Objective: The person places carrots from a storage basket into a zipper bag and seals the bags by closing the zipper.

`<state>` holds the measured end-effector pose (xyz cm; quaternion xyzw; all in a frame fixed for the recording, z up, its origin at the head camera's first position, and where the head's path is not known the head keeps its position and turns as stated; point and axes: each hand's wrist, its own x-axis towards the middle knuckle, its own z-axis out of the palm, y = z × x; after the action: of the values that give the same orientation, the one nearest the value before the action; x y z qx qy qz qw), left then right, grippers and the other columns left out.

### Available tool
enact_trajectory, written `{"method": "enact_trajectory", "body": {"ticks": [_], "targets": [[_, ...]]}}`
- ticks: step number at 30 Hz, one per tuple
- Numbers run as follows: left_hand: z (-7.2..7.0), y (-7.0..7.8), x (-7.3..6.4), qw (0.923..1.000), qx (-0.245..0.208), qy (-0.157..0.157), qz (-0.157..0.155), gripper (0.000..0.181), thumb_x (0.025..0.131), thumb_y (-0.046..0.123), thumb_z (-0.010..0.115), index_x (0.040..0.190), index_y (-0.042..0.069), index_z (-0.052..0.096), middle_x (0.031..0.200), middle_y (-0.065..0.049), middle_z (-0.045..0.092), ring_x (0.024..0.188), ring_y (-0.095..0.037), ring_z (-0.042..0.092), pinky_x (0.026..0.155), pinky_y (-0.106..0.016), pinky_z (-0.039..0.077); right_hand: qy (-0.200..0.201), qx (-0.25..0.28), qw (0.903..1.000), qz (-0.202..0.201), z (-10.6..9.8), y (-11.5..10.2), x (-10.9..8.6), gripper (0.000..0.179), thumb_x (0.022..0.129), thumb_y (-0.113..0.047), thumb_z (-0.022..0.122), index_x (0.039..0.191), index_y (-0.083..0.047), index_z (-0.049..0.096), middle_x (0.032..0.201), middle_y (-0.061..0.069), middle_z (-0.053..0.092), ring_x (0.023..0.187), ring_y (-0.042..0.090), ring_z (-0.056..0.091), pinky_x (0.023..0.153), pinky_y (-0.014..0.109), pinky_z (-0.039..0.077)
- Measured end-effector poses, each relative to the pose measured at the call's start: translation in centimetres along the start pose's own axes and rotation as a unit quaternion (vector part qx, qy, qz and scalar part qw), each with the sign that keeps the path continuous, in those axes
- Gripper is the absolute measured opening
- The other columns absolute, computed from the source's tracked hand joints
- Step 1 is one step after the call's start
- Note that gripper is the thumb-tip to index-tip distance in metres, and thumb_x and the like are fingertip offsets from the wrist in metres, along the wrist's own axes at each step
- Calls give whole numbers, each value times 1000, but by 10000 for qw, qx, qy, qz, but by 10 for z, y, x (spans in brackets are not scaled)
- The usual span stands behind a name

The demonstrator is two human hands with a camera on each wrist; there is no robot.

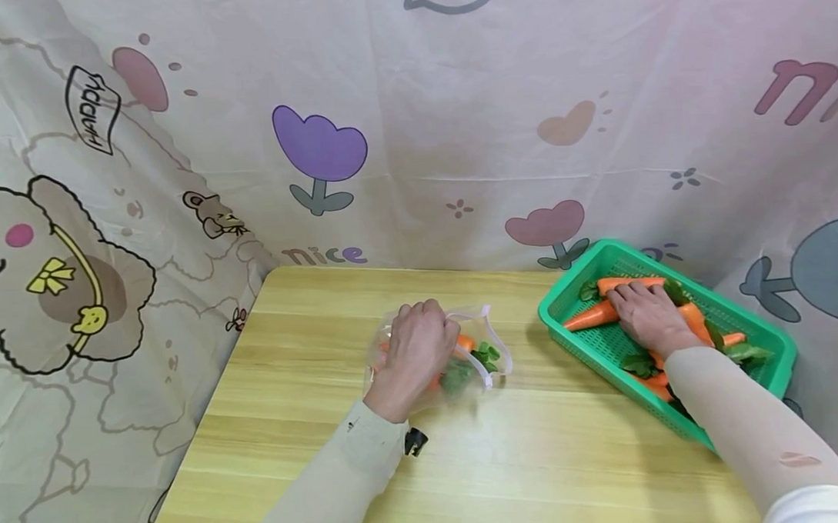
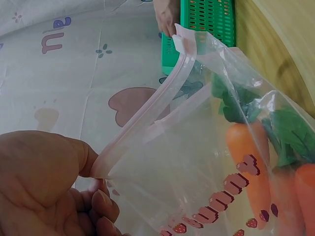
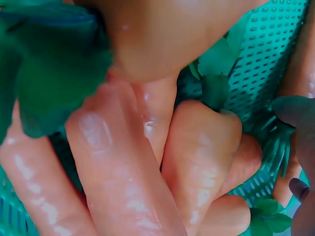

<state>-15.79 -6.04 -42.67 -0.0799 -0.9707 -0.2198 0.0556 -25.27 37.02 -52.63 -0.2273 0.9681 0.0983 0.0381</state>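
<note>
My left hand (image 1: 416,346) pinches the zip edge of a clear plastic bag (image 2: 147,187) between thumb and fingers, seen close in the left wrist view. Its mouth gapes toward the right. Orange carrots (image 2: 248,152) with green leaf tops lie inside the bag. To the right, my right hand (image 1: 646,315) reaches into a green basket (image 1: 572,285), over the carrots there. A carrot (image 1: 592,315) lies beside its fingers. The close right wrist view shows carrots (image 3: 202,147) and leaves (image 3: 61,73); the fingertips are not clear enough to show whether they grip one.
The basket stands at an angle on the right of the wooden table (image 1: 271,390). A printed cloth (image 1: 442,122) hangs behind the table and along its left side. A small black object (image 1: 415,442) sits at my left wrist.
</note>
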Motion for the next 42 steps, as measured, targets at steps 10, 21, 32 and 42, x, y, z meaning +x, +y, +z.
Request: {"method": "enact_trajectory", "body": {"ticks": [10, 21, 32, 42], "targets": [[0, 2, 0, 10000, 25, -60, 10, 29, 96, 15, 52, 68, 14, 46, 66, 0, 43, 66, -23, 41, 69, -32, 36, -25, -98, 9999, 22, 6, 1, -2, 50, 101, -8, 66, 149, -3, 52, 144, 27, 53, 130, 50, 46, 103, 71, 38], [0, 2, -1, 9999, -8, -127, -38, 30, 97, 15, 51, 68, 14, 46, 65, 0, 42, 65, -23, 39, 70, -32, 35, 156, -86, 9998, -27, 6, 3, -1, 45, 100, -5, 67, 144, -6, 57, 136, 26, 56, 125, 50, 48, 98, 70, 40], [-1, 2, -1, 9999, 94, -122, 29, 29, 97, 15, 52, 69, 14, 47, 65, 0, 42, 64, -22, 39, 70, -32, 35, 414, 128, 9989, -177, -3, 9, -2, 37, 92, -15, 75, 122, -5, 57, 120, 23, 65, 115, 46, 57, 94, 66, 38], [1, 2, -1, 9999, 63, -158, 30, 29, 98, 15, 51, 69, 14, 46, 66, 0, 42, 64, -21, 39, 71, -31, 35, 917, -132, 9937, -633, -14, 20, -19, 35, 89, -22, 76, 111, -6, 54, 104, 15, 67, 103, 42, 60, 94, 65, 41]]}}
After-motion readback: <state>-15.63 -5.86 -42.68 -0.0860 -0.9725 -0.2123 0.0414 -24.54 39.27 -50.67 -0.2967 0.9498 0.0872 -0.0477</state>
